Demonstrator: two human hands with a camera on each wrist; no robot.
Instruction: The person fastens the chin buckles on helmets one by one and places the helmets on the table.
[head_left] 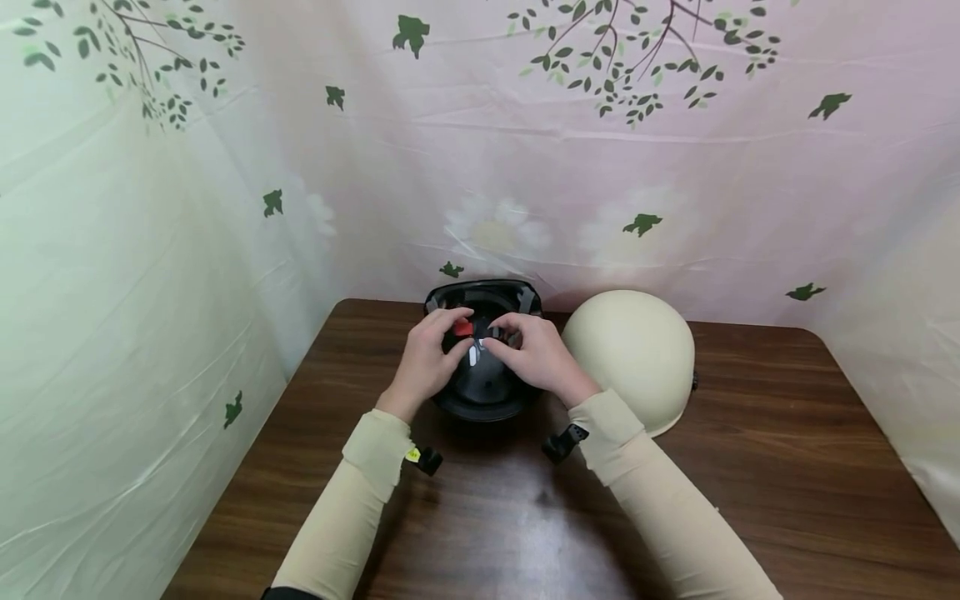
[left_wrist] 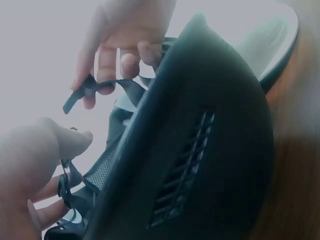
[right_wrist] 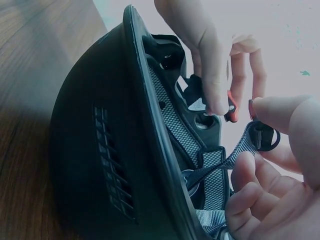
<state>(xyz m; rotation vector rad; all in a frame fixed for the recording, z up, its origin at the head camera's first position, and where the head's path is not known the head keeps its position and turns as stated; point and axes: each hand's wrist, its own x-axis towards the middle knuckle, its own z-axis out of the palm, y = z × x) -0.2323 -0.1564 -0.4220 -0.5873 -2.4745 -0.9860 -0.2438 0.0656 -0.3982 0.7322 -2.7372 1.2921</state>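
A black helmet (head_left: 486, 407) lies upside down on the table, its hollow facing up with padding and straps inside. Over its opening my left hand (head_left: 429, 357) pinches a red-and-black buckle piece (right_wrist: 232, 107) of the chin strap. Opposite it, my right hand (head_left: 546, 357) grips the other strap end, a dark buckle piece (right_wrist: 262, 136) on grey webbing, between thumb and fingers. A small gap separates the two pieces. Slatted vents (left_wrist: 184, 170) show on the helmet's side.
Right of the black helmet, a cream helmet (head_left: 630, 354) sits dome up, close to my right forearm. Both stand near the back edge of the brown wooden table (head_left: 780, 433). A printed curtain (head_left: 570, 167) hangs behind and at both sides.
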